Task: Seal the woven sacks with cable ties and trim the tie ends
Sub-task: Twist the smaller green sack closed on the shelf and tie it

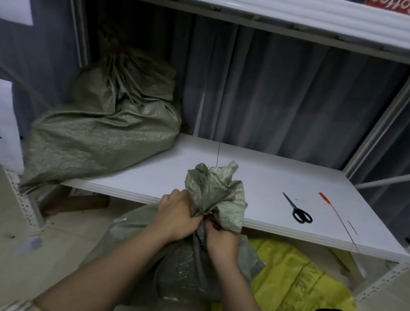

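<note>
Gripping hands: both clamp the gathered neck of a green woven sack (pixel 183 265) that stands on the floor in front of the person.
Left hand (pixel 177 216): fingers curled tight round the bunched fabric, just under the ruffled mouth that flares above the fists.
Right hand (pixel 221 238): fingers pinched at the same neck, touching the left hand; something dark shows between the fingertips — too small to name.
Sack mouth: crumpled, upright, rising in front of the edge of the white shelf (pixel 260 186).
Scissors (pixel 297 209): black-handled, blades together, lying flat on the shelf to the right of the hands, well apart from them.
Red cable tie (pixel 335 215): long and thin, lying on the shelf just right of the scissors, its tail reaching the front edge; a short red offcut (pixel 352 227) lies beside it.
Second green sack (pixel 108 120): on the shelf at the left — neck already bound with something red.
Yellow sack (pixel 294 284): lying flat on the floor, right of the held sack and under the shelf.
</note>
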`<state>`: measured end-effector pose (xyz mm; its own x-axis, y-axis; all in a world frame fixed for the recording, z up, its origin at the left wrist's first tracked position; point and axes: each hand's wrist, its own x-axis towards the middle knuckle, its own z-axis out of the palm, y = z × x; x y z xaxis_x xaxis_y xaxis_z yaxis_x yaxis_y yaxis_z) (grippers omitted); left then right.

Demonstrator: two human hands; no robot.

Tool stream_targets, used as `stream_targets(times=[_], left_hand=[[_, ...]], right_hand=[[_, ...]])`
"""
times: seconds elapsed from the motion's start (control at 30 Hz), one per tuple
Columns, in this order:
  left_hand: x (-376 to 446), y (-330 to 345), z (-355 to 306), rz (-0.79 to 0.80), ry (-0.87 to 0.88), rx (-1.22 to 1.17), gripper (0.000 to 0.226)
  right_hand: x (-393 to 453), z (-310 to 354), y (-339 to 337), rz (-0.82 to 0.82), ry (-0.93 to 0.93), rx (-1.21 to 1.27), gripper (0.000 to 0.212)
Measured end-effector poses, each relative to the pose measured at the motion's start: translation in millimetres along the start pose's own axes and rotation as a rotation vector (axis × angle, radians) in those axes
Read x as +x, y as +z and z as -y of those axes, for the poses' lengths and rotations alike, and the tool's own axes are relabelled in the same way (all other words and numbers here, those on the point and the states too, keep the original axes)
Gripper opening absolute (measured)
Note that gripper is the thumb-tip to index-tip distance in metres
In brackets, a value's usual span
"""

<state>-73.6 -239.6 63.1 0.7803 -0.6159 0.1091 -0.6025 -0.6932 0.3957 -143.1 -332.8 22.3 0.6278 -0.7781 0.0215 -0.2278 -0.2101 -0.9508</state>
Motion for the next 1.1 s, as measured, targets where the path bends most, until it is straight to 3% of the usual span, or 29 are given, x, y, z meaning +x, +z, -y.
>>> stream_targets(times=[0.2, 0.3, 0.47, 0.6, 0.73, 0.83, 0.93, 1.1], left_hand=[[0.6, 0.5, 5.0, -0.129, 0.051, 0.248, 0.044], [3.9, -3.4, 3.9, -0.141, 0.030, 0.279, 0.040], [13.0, -9.8, 1.4, -0.069, -0.082, 0.214, 0.034], [13.6, -19.6, -5.9, -0.001, -0.142, 0.031, 0.040], [18.7, -27.3, -2.0, 0.089, -0.189, -0.188, 0.045], [21.4, -31.2, 1.4, 0.134, -0.149, -0.282, 0.044], [23.6, -37.7, 1.8, 0.170, -0.114, -0.364, 0.044], [28.5, -45.6, 6.9, 0.201, -0.131, -0.471, 0.037]], right_hand=[[-1.7, -2.5, 8.4, -0.091, 0.056, 0.052, 0.022], [-5.3, 3.3, 11.6, -0.136, -0.007, 0.148, 0.015], [-11.2, 4.5, 10.5, -0.022, -0.097, 0.232, 0.009], [-8.3, 3.7, 5.4, -0.087, -0.322, 0.110, 0.005], [-0.5, 5.3, -1.4, -0.104, -0.863, -0.241, 0.016], [12.1, 10.3, -8.3, -0.078, -1.094, -0.377, 0.019], [20.9, 18.4, -11.5, -0.081, -1.221, -0.396, 0.019], [20.4, 28.1, -14.0, 0.014, -1.264, -0.392, 0.020]])
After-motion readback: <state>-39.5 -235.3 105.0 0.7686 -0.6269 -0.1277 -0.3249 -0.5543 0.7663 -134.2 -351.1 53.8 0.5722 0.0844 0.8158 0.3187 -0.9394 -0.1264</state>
